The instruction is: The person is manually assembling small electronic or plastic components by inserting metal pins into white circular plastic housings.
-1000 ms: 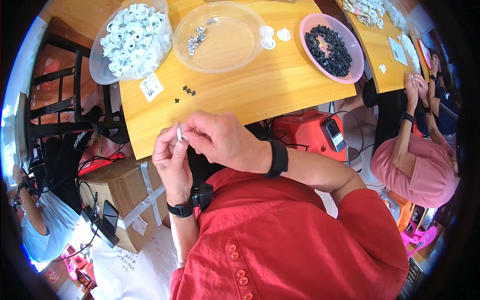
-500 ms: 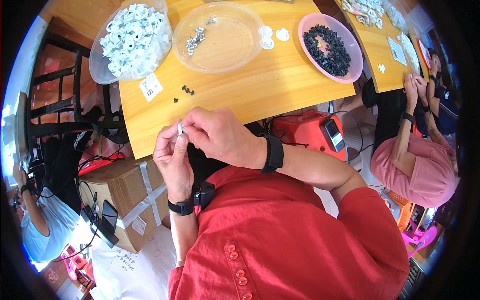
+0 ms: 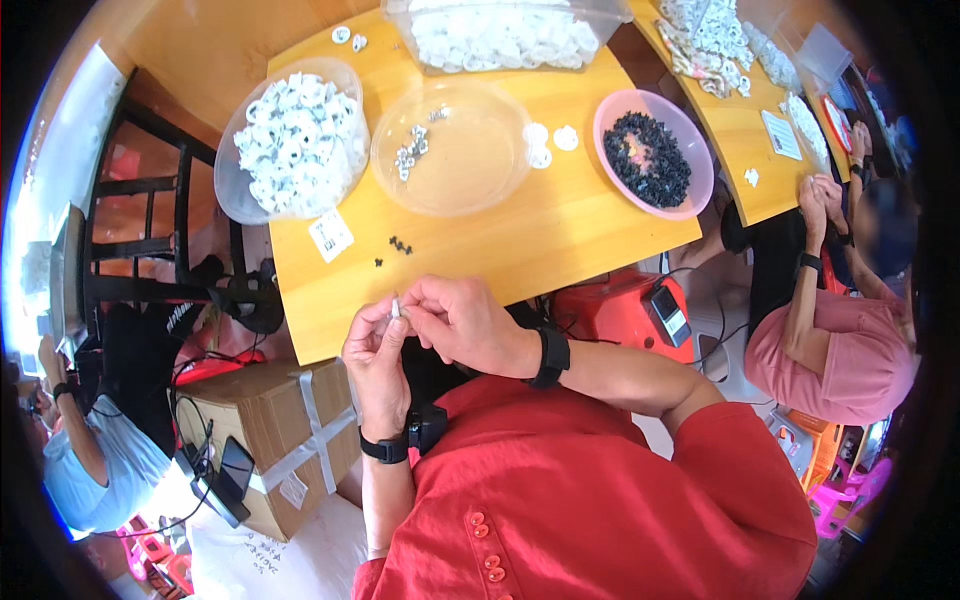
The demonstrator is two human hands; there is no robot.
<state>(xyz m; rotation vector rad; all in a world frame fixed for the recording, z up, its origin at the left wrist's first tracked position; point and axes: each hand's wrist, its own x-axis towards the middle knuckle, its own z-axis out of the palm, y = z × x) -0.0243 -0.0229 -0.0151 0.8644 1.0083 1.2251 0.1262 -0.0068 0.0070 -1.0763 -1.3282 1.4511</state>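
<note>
Near the table's front edge my two hands meet around a small white plastic part [image 3: 396,306]. My left hand [image 3: 377,350] pinches it between thumb and fingers. The fingers of my right hand [image 3: 455,322] are closed up against it from the right; whether they hold a smaller piece is hidden. Just beyond them lie several small black pieces [image 3: 400,245]. A clear round tub [image 3: 450,185] farther back holds a few small metallic pieces [image 3: 411,152]. To its left is a tub of white plastic parts [image 3: 300,140], to its right a pink bowl [image 3: 702,160] of black pieces.
At the table's back stands a clear bin [image 3: 610,12] full of white parts. A printed label [image 3: 331,235] and loose white discs [image 3: 566,138] lie on the wood. A cardboard box [image 3: 290,420] sits left below; a red case [image 3: 610,310] is right below. Co-workers sit on both sides.
The view has tilted up, so the table and my hands appear lower and the bin at the back shows. My hands keep the white part pinched between them.
</note>
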